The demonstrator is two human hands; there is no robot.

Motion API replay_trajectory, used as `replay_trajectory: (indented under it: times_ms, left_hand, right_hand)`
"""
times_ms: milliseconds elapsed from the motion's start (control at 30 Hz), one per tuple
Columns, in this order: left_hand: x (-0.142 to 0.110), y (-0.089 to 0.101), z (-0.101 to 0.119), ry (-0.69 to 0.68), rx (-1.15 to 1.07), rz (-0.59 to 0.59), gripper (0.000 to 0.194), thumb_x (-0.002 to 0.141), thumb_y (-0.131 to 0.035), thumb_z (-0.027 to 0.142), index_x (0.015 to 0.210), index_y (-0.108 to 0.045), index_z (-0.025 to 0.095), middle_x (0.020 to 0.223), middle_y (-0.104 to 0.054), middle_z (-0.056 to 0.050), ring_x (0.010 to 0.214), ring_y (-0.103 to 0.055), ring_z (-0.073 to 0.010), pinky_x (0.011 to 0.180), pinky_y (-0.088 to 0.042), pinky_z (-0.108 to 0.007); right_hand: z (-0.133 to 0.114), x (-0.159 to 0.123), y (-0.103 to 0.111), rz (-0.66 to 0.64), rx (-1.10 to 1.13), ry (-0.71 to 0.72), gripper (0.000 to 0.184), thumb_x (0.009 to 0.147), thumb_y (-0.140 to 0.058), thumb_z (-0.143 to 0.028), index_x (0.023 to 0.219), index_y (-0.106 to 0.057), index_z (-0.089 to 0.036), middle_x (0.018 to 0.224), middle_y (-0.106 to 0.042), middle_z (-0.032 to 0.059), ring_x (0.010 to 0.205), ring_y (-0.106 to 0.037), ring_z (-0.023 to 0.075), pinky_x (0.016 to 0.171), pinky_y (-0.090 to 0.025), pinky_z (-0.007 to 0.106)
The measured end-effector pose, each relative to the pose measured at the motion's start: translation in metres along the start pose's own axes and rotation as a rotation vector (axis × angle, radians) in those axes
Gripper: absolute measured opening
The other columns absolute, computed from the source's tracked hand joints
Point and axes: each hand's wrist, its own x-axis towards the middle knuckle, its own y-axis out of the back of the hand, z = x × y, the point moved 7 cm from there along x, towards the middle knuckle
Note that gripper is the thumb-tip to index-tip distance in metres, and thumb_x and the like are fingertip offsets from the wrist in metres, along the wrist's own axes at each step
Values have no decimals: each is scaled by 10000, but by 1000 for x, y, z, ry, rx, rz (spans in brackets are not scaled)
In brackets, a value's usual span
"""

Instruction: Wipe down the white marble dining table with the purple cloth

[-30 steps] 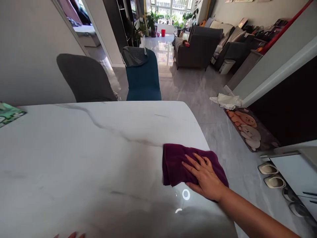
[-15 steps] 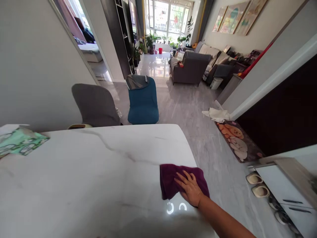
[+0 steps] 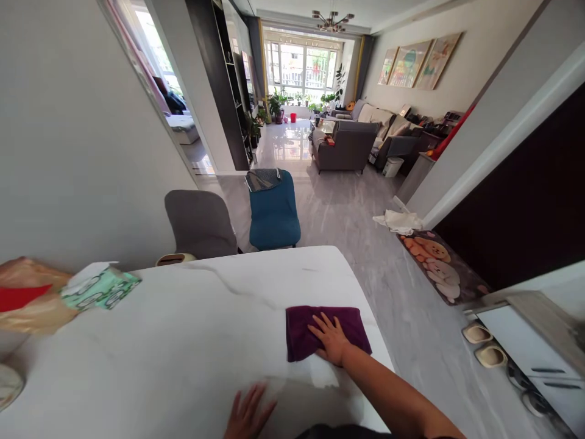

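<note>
My right hand [image 3: 331, 342] lies flat with spread fingers on a folded purple cloth [image 3: 299, 335], pressing it against the white marbled tabletop [image 3: 183, 341]. The cloth rests near the table's right edge, its left part showing beyond my fingertips. At the bottom of the view, my left hand [image 3: 250, 412] is over the table surface, fingers stretched apart and nothing in them. I cannot make out whether its palm touches the top.
A green tissue pack [image 3: 101, 289] and a tan bag with a red patch [image 3: 31, 299] are at the table's left. Past the far edge are a grey chair [image 3: 201, 222] and a blue chair [image 3: 274, 213]. A low cabinet [image 3: 539, 347] and slippers [image 3: 491, 355] stand to the right.
My right hand and the purple cloth have shifted left, away from the right edge. My left hand has come into view at the bottom. The view has tilted up and left.
</note>
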Motion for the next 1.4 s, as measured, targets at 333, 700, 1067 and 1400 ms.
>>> replay_trajectory:
  times_ms: [333, 700, 1067, 1400]
  left_hand:
    - [233, -39, 9, 236, -456, -570, 853, 814, -781, 374, 1563, -392, 491, 1742, -125, -104, 1578, -91, -461, 1189, -59, -758]
    - [237, -101, 33, 124, -365, -403, 1020, 718, -842, 222, 1561, -361, 538, 1757, -6, -77, 1543, -155, -534, 1119, -165, -822]
    - [277, -137, 30, -2, -379, -337, 912, 815, -817, 299, 1567, -356, 531, 1745, -133, -88, 1530, -244, -495, 1147, -237, -776]
    - [409, -171, -31, 181, -454, -493, 768, 815, -731, 197, 1527, -511, 383, 1723, -228, -112, 1584, -145, -419, 1208, -144, -729]
  right_hand:
    - [55, -51, -8, 269, 18, -265, 789, 893, -669, -458, 1613, -358, -372, 1728, -201, 105, 1539, -273, 409, 1205, -190, 688]
    - [91, -27, -30, 134, 131, -69, 1197, 600, -876, -631, 1620, -275, -454, 1746, -33, 131, 1549, 30, 550, 1097, 136, 833]
    - [121, 1, -28, 233, 154, -97, 978, 789, -765, -358, 1624, -267, -460, 1739, -93, 48, 1577, -69, 477, 1179, 20, 802]
    - [179, 97, 67, 332, 36, -175, 801, 845, -610, -280, 1611, -381, -327, 1739, -148, 42, 1597, -46, 404, 1199, 82, 743]
